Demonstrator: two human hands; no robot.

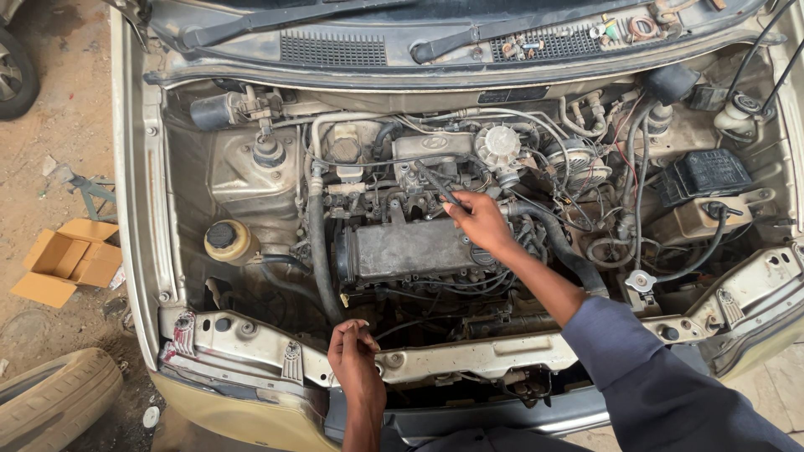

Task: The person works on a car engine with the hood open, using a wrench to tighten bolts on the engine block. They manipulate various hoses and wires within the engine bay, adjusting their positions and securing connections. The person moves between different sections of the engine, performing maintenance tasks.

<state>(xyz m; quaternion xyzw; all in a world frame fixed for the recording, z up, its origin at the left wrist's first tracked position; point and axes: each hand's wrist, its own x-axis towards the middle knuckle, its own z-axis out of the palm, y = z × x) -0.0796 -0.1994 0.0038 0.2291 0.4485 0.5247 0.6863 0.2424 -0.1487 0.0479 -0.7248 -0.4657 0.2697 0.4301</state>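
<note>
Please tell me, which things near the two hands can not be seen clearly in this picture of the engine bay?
- Head view: what the left hand pinches is too small to identify.
- Head view: the right hand covers the end of the black cable it grips, so the connection is hidden.
- Head view: the tyre is cut off by the left and bottom edges.

the engine bay [251,192] lies open, wiper arms [452,42] behind it along the cowl; the valve cover [410,247] sits at centre, the distributor cap [500,146] behind it to the right; the right hand [479,219] rests at a black cable [435,184] between them; the left hand [356,356] hangs over the front crossmember [469,356]; a fluid reservoir [228,240] lies left of the valve cover; a cardboard box [69,261] and a tyre [54,398] lie on the ground left of the car.
</note>
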